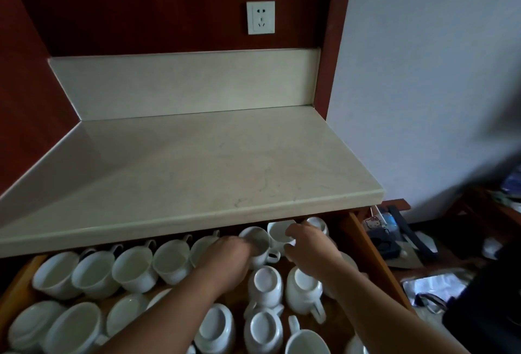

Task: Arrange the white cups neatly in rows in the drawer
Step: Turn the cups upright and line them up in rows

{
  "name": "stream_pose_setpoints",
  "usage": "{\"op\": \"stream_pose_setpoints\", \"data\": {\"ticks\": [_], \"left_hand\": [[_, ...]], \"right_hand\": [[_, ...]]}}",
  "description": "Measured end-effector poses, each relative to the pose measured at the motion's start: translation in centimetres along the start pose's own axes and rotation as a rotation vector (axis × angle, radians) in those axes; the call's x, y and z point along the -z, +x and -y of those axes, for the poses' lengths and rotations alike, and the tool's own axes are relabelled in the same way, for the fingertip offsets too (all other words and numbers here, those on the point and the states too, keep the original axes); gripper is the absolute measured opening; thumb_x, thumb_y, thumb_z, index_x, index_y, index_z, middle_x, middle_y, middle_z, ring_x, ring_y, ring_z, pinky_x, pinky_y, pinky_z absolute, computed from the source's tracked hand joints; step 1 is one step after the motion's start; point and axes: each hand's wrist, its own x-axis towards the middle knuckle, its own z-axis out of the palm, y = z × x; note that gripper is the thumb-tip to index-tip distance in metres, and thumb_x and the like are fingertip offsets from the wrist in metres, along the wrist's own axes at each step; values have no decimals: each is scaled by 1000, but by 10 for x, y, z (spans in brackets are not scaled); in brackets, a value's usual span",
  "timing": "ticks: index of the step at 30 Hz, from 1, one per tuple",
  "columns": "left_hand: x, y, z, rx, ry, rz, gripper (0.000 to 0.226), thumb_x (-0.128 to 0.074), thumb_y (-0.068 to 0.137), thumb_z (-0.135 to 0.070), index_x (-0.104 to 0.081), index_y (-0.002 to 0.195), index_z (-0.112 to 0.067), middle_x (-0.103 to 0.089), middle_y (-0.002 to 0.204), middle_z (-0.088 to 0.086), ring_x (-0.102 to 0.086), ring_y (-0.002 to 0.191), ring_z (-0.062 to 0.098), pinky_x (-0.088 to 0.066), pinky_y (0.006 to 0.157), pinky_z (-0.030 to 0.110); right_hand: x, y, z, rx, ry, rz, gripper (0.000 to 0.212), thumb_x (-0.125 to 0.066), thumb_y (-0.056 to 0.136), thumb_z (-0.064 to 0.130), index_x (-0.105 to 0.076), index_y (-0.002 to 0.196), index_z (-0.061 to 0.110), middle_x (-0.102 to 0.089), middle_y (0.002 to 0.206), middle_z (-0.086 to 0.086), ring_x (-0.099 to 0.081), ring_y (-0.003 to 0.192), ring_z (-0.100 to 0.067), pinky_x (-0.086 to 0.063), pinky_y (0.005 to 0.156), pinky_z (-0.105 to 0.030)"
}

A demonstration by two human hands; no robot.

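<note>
One white cup (258, 242) is gripped by the left hand (225, 255), the next cup (277, 234) by the right hand (310, 243). Both are best set down gently, in line with the back row (135, 269).

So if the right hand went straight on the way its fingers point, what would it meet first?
The upright white cup in the back row, directly ahead of the right hand; they may already touch, depth is unclear.

Drawer (363, 243) rear: hidden beneath the surface (197, 173).
Bottom cups (306, 342): cut off by lower frame edge.
Dark shape (501, 139), right edge: blurred, unidentifiable.
</note>
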Motion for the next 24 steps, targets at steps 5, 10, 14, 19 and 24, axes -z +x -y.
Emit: {"op": "stream_pose_setpoints", "data": {"ticks": [5,10,14,19,24], "left_hand": [[-1,6,-6,49,8,18,26,-56,92,-15,-73,109,-23,-68,113,8,-68,105,27,-52,88,34],[2,4,-12,14,27,7,27,-57,91,-11,-70,112,-22,-69,115,8,-65,112,28,-51,97,38],[1,1,-14,-41,66,-2,23,-53,96,-13,-67,113,-19,-68,116,6,-58,117,27,-47,103,43],[-4,-3,-9,-82,-10,-19,29,-51,97,-16,-64,123,-20,-66,121,5,-55,119,27,-51,94,40],[-9,-6,-11,-60,-64,-48,25,-50,100,-22,-64,120,-18,-67,118,5,-61,111,28,-54,87,41]], "right_hand": [[-6,10,-3,71,-28,38,38,-58,93,27,-63,130,18,-58,133,-5,-60,117,-25,-51,87,-33],[-15,17,-2,81,-97,76,28,-55,94,21,-67,119,20,-70,115,-5,-67,103,-25,-52,75,-32],[-24,23,-2,96,-185,101,29,-52,95,14,-65,118,25,-72,110,-5,-68,101,-27,-47,71,-32],[-22,27,-7,157,-246,96,36,-46,94,7,-62,120,27,-71,105,-6,-68,97,-30,-44,67,-33],[-18,26,-13,195,-323,85,37,-44,94,6,-62,120,25,-69,107,-6,-68,98,-30,-44,66,-33]]}}
